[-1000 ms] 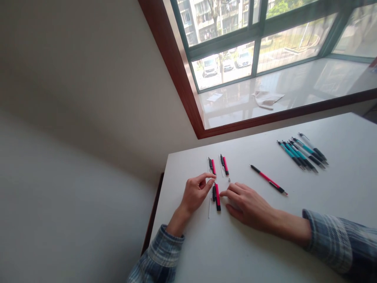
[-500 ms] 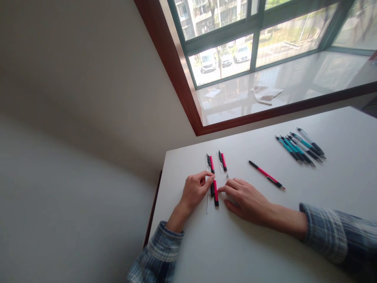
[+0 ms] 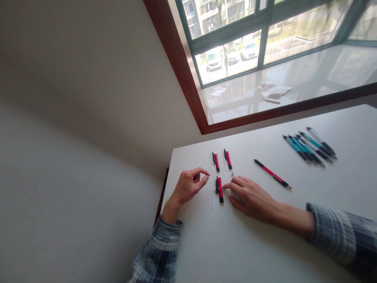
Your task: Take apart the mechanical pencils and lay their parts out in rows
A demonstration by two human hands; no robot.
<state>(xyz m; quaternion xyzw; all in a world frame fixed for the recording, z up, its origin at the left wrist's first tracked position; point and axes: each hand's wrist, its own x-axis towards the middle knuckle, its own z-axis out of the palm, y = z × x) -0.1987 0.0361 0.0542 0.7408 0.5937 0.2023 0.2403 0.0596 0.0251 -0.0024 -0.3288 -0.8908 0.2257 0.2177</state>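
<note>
My left hand (image 3: 188,186) hovers over the white table (image 3: 265,243), its fingers curled and thumb and forefinger pinched near each other; I cannot make out anything between them. It lies just left of a short red and black pen part (image 3: 220,189) with a thin clear refill (image 3: 212,194) beside it. My right hand (image 3: 250,194) rests flat with its fingers stretched out, the forefinger tip touching that pen part's right side. Two more red and black pen parts (image 3: 217,162) (image 3: 228,159) lie a little farther back.
A whole red and black pen (image 3: 272,174) lies to the right of my hands. Several teal and black pens (image 3: 309,146) lie together at the far right. A tiny loose piece (image 3: 232,173) sits by my right fingertips. The table's left edge (image 3: 166,192) is near my left hand.
My left hand has drawn back to the left, away from the near pen part, still pinched. My right hand stays by that part. The view has shifted slightly.
</note>
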